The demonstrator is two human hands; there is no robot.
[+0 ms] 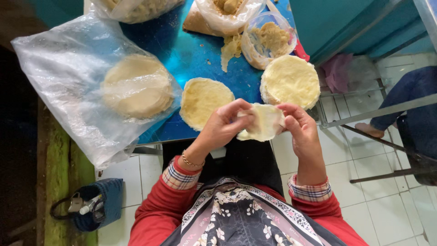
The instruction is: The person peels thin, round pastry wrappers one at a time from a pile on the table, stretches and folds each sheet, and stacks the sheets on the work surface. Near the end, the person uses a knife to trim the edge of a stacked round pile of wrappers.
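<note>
Both hands meet just above the lap, pinched on one thin, pale round of dough (263, 122): the left hand (223, 127) curls its fingers over the round's left edge, and the right hand (300, 127) grips the right edge with thumb and fingertips, so the sheet hangs folded and slightly slack between them. A gold bracelet (190, 161) sits on the left wrist, above a checked cuff and red sleeve. Just beyond the grip, past the left fingers, a flat yellowish disc of filling-topped dough (203, 101) lies at the near edge of the blue table (186, 50). Beyond the right fingers stands a taller stack of pale rounds (290, 81), near the table's right edge. Farther left of the grip, a large clear plastic bag (68, 73) holds another stack of rounds (136, 86) and hangs over the table's edge. Farther still, behind the tall stack, a clear tub of crumbly beige filling (268, 43) stands, with more bags of the same stuff (227, 13) behind it. Off to the right, well apart, another person's leg and bare foot (371, 130) rest on the white tiled floor.
</note>
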